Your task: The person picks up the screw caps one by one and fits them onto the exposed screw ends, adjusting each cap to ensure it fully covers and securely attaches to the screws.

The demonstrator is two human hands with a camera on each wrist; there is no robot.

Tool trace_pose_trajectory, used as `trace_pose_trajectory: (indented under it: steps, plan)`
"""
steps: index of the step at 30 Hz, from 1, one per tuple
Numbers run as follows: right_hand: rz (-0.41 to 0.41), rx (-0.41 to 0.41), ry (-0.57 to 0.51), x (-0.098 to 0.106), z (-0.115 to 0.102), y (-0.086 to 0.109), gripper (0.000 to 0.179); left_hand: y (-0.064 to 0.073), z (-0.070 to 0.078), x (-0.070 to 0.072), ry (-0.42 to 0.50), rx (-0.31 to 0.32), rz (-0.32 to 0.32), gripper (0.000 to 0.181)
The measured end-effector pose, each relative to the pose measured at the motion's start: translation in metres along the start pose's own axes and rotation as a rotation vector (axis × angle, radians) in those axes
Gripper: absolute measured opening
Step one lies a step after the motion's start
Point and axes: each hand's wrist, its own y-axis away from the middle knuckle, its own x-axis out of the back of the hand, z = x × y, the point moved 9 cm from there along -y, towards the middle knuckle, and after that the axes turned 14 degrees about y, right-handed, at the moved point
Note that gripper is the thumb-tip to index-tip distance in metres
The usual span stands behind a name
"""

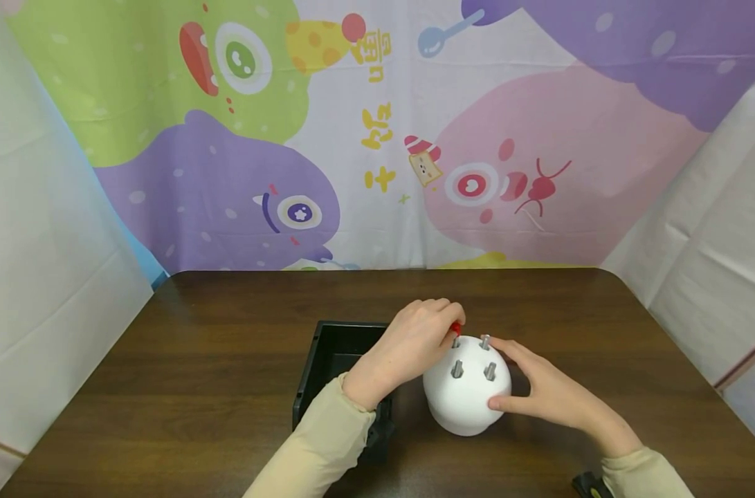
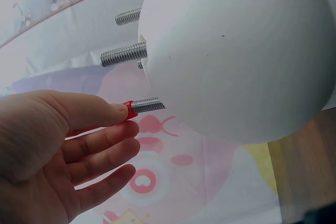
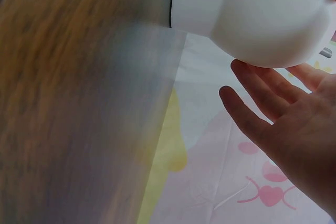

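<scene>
White dome [image 1: 463, 408] on brown table [image 1: 165, 387], four metal bolts [image 1: 457, 370] standing out of top. Left hand [image 1: 414, 339] at dome's far-left bolt, thumb and finger pinching red cap [image 2: 128, 110] on bolt's outer end. Right hand [image 1: 544, 389] spread against dome's right side, touching, not curled round. Black tray [image 1: 308, 366] left of dome. Step in hand, as I judge: working cap on bolt; fitting or removing, cannot tell. Next move seemingly calls for cap in line with bolt, dome kept steady.

Four bolts [image 1: 457, 369], one white dome [image 1: 466, 408], one red cap [image 1: 456, 328], one tray [image 1: 352, 323]
</scene>
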Motion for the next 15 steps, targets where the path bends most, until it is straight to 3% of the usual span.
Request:
trace_pose_trajectory:
  steps: [15]
  plan:
    - [0.008,0.009,0.003,0.0012,-0.0018,-0.0003,0.082,-0.0001,-0.0006,-0.0014,-0.004,0.016,-0.020,0.011]
